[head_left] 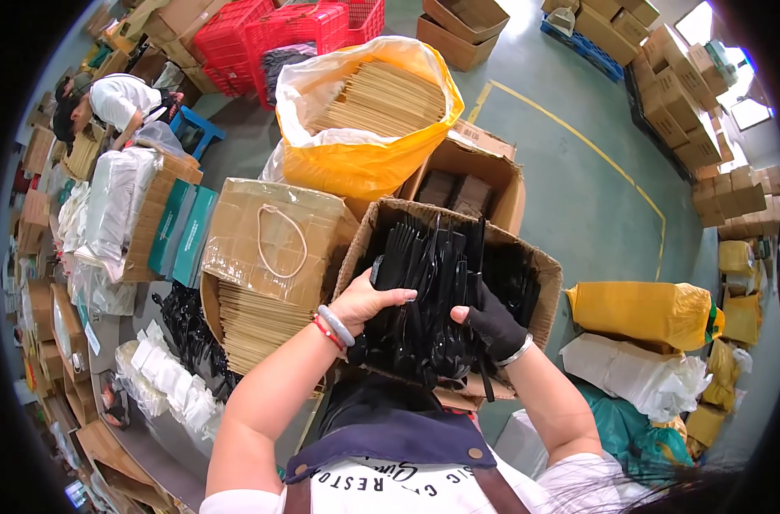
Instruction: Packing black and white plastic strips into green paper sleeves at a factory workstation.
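Observation:
A cardboard box (540, 248) in front of me is filled with black plastic cutlery (429, 295), long thin pieces with fork tines and rounded ends among them. My left hand (364, 301), bare with a grey bangle and red string at the wrist, grips the left side of a thick bunch. On the bunch's right side, my right hand (495, 327) closes in a black fingerless glove, thumb on top. The fingertips of both hands are partly hidden among the pieces. Some handles poke over the box's near edge.
Left of the box stands a carton (279, 236) with paper sleeves (257, 325). Behind it is a yellow sack (347, 171) of similar sleeves. A table (150, 428) at left bears black cutlery (189, 334) and white packets (167, 377). Wrapped bundles (643, 313) lie right. Someone (120, 103) bends far left.

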Demonstrator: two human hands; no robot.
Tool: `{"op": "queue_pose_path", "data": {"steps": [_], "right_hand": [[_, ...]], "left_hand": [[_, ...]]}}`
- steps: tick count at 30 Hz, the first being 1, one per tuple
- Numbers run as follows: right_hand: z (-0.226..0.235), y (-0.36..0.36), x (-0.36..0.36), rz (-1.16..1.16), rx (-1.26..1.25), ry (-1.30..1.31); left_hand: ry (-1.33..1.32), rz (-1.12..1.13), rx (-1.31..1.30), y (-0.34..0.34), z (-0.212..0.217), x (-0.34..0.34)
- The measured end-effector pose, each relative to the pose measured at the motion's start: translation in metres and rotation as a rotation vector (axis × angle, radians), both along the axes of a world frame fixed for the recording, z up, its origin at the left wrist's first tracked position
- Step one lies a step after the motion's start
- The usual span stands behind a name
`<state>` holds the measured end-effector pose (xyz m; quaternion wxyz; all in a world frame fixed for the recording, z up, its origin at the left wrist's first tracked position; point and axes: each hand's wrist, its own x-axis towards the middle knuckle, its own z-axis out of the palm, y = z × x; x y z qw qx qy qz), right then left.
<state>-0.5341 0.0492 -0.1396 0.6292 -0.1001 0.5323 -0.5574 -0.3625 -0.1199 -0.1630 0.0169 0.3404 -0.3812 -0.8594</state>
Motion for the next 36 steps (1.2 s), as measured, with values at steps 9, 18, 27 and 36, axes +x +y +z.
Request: {"op": "queue_pose_path", "data": {"steps": [9,18,27,36], "right_hand": [[0.058,-0.020,-0.001,0.012,-0.050,0.035],[0.135,-0.071,0.039,0.259,-0.162,0.195],[0.175,-0.203,0.231,0.842,-0.275,0.101],[0.062,-0.349,0.499,1.680,-0.216,0.129]], "left_hand": [[0.080,0.007,-0.022,-0.012,0.037,-0.002],[0.290,0.232,-0.017,-0.022,0.097,0.054],[0.214,0.839,-0.129,-0.017,0.139,0.280],[0.275,1.499,0.101,-0.005,0.026,0.483]]}}
